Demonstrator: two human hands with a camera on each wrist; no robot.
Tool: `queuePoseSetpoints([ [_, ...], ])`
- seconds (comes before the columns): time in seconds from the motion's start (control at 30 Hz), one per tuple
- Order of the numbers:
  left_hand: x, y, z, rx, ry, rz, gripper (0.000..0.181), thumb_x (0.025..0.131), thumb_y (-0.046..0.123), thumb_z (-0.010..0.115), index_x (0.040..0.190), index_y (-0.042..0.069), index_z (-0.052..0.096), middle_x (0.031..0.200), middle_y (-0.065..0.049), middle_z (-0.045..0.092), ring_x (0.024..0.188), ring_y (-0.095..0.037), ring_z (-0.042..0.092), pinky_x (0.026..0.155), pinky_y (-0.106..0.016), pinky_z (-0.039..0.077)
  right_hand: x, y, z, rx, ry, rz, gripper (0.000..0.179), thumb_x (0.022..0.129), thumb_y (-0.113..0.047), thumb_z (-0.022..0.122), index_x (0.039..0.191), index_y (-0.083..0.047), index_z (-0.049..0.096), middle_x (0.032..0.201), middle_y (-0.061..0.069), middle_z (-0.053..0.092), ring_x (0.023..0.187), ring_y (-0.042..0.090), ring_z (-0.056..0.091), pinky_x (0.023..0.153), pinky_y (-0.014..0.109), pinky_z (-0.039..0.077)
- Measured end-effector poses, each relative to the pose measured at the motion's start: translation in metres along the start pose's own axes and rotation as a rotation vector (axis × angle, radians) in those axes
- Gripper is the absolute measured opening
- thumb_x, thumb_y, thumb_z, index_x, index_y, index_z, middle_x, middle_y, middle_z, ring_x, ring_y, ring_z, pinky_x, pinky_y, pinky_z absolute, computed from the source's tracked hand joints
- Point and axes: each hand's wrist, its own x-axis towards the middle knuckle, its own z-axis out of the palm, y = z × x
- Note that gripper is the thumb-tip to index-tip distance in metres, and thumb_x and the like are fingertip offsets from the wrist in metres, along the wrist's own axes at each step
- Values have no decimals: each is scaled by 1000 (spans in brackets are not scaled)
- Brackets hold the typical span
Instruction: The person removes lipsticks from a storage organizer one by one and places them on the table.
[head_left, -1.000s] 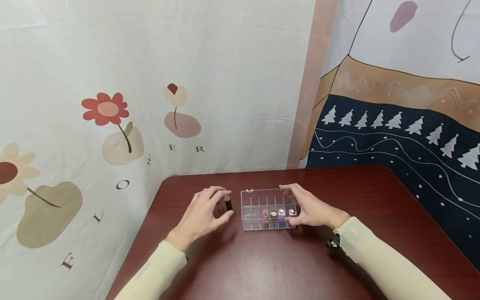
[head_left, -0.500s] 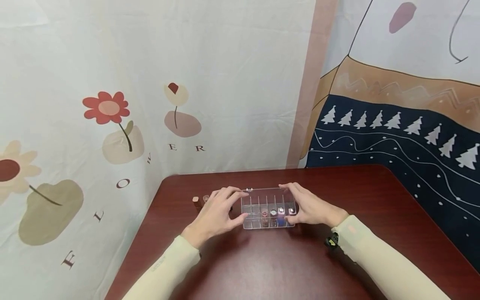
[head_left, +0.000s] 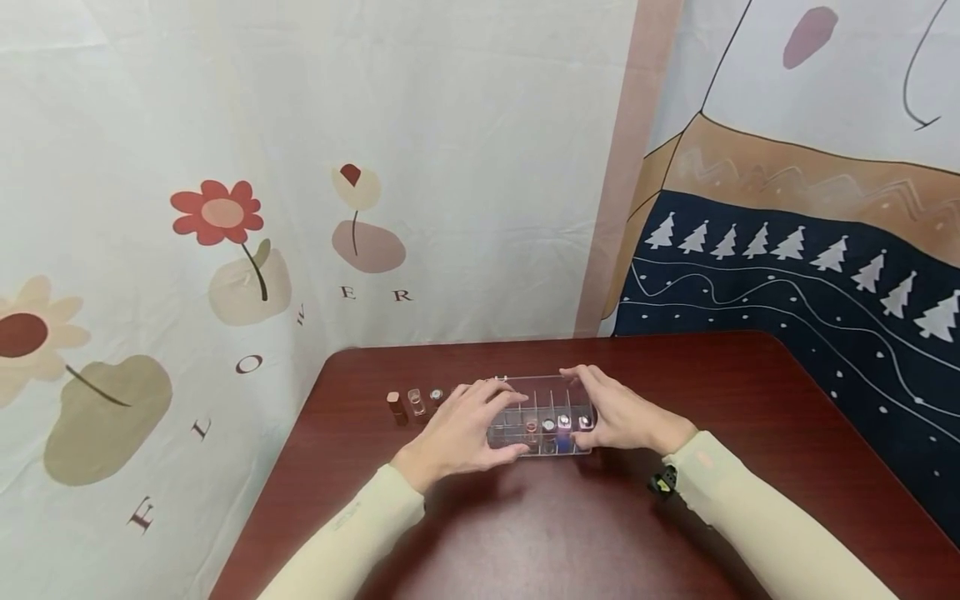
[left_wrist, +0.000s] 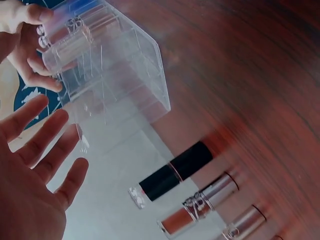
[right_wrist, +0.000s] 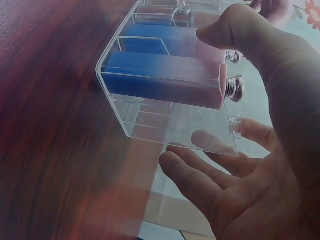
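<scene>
Remotely, I am watching as the right hand (head_left: pixel 618 417) is holding one end of a clear case (left_wrist: pixel 145 75) and the left hand (head_left: pixel 459 432) is hovering wide-fingered around the other, contact unclear. Sitting on the red-brown table (head_left: pixel 570 533) beside upright lipstick tubes (left_wrist: pixel 176 171), the case is looking light, stiff and slippery, so I am favouring its end walls.

free tabletop (head_left: pixel 555 533) before the clear box (left_wrist: pixel 135 62), standing tubes (left_wrist: pixel 199 204) obstructing its left

Indoors here, a draped corner, home or studio unclear: flower-printed cloth (head_left: pixel 480 175) hanging left, tree-printed cloth (head_left: pixel 795 275) right, both edging a reddish-brown tabletop (head_left: pixel 570 525)!
</scene>
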Motion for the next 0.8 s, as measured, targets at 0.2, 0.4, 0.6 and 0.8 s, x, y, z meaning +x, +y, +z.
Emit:
queuePoseSetpoints([
  [0.2, 7, 6, 4, 26, -18, 2, 74, 93, 69, 89, 150, 25, 73, 137, 4, 76, 123, -20, 75, 105, -42, 60, 1, -1, 0, -5, 6, -3, 103, 82, -26, 100, 166, -11, 43, 157, 25, 61, 130, 36, 73, 111, 54, 64],
  [0.4, 13, 12, 9, 27, -76, -44, 73, 95, 75, 84, 149, 27, 74, 135, 6, 79, 121, -16, 76, 106, -41, 60, 0, 0, 1, -4, 3, -1, 103, 82, -26, 100, 167, -11, 43, 157, 25, 60, 128, 36, 73, 109, 52, 65],
  [0.6, 18, 15, 16, 58, -87, -53, 68, 98, 74, 82, 144, 24, 76, 130, 4, 83, 122, -16, 78, 111, -43, 61, -1, -2, 0, 11, -3, 7, 104, 83, -27, 100, 168, -13, 41, 160, 25, 58, 131, 37, 71, 110, 53, 64],
  [0.8, 21, 15, 20, 98, -74, -32, 58, 102, 69, 81, 133, 21, 78, 119, 2, 87, 113, -16, 82, 106, -40, 61, 0, 0, 1, 15, 0, 4, 104, 83, -26, 99, 168, -10, 41, 160, 25, 58, 131, 38, 72, 111, 54, 65],
])
